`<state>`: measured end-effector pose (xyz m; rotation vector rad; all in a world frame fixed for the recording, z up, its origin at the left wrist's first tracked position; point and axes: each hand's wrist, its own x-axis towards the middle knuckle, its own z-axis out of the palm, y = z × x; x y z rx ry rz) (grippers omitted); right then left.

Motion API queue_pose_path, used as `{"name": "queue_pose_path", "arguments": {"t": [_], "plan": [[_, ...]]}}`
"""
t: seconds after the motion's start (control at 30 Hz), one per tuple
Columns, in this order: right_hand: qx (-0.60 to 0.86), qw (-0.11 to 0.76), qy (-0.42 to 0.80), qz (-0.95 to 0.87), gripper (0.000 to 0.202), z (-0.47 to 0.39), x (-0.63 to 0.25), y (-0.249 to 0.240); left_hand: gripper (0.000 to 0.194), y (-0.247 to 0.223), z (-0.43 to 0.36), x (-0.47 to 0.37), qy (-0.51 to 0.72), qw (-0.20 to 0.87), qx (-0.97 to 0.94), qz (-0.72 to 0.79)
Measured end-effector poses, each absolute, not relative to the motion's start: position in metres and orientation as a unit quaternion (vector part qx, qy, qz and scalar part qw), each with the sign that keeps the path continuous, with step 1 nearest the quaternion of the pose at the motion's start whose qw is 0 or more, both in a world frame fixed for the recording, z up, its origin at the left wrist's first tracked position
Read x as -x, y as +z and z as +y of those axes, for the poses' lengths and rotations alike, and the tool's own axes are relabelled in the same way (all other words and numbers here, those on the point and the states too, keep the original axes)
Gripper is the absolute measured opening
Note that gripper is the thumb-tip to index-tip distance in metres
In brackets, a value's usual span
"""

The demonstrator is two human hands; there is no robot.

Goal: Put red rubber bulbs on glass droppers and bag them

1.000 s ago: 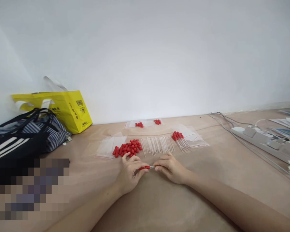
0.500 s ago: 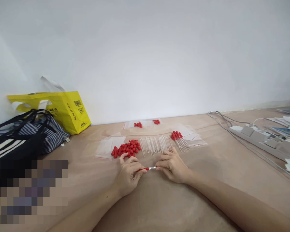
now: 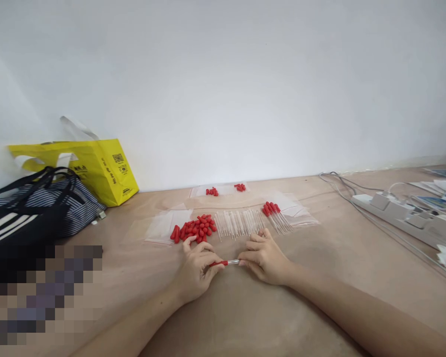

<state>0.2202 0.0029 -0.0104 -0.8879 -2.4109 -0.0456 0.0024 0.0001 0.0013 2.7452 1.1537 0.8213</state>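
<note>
My left hand point(image 3: 198, 270) pinches a red rubber bulb point(image 3: 223, 263). A clear thin tube point(image 3: 233, 262) runs from the bulb to my right hand point(image 3: 263, 258), whose fingertips are closed on its other end. Just beyond my left hand lies a pile of red bulbs point(image 3: 198, 228). Many clear tubes point(image 3: 240, 223) lie side by side past my right hand. To their right rest several tubes with red bulbs fitted point(image 3: 277, 215).
Plastic bags point(image 3: 163, 225) lie left of the bulbs, and others point(image 3: 297, 208) at right. A bag with small red bulbs point(image 3: 212, 191) is near the wall. A yellow bag point(image 3: 111, 173) and striped bag point(image 3: 82, 203) stand left; a power strip point(image 3: 401, 215) and cables lie right.
The view has shifted slightly. Both hands keep their hold on the bulb and tube, with hardly any movement.
</note>
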Motion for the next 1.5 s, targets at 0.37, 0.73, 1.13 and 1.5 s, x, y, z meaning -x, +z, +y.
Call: {"name": "queue_pose_path", "arguments": {"t": [0.37, 0.73, 1.13, 1.5], "plan": [[0.464, 0.300, -0.058, -0.831, 0.020, 0.015, -0.235, -0.007, 0.043, -0.001, 0.009, 0.004, 0.273, 0.024, -0.844, 0.461], [0.776, 0.280, 0.003, -0.565, 0.030, 0.064, -0.282, -0.015, 0.030, -0.006, 0.013, 0.006, 0.280, -0.004, -0.822, 0.495], [0.784, 0.253, -0.016, -0.567, 0.032, 0.068, -0.278, -0.016, 0.019, -0.003, 0.012, 0.004, 0.267, 0.009, -0.823, 0.501], [0.772, 0.128, 0.008, -0.623, 0.024, 0.085, -0.245, 0.006, 0.010, -0.003, 0.014, 0.004, 0.250, 0.014, -0.835, 0.490]]}}
